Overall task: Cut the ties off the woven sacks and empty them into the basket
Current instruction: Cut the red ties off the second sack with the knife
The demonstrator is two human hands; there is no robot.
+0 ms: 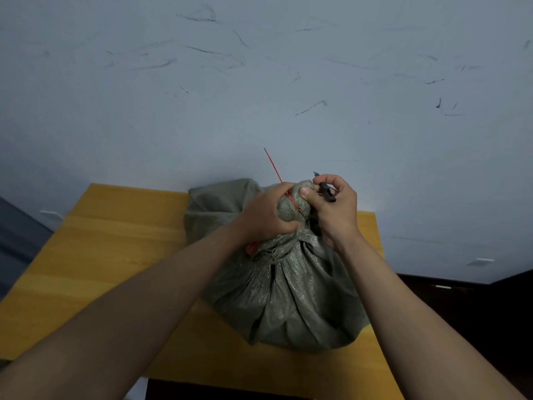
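Note:
A grey-green woven sack (285,295) stands full on the yellow wooden table (109,255), its neck gathered into a bunch at the top. A thin red tie (272,164) wraps the neck and its free end sticks up and to the left. My left hand (266,213) grips the bunched neck just below the tie. My right hand (334,206) holds a small dark cutting tool (327,190) against the right side of the neck, thumb pressing on the fabric. A second flattened sack (213,203) lies behind the full one.
The table's front edge runs just below the sack. A scuffed pale wall (259,82) rises behind the table. Dark floor shows at the right (476,313) and a dark strip at the far left. No basket is in view.

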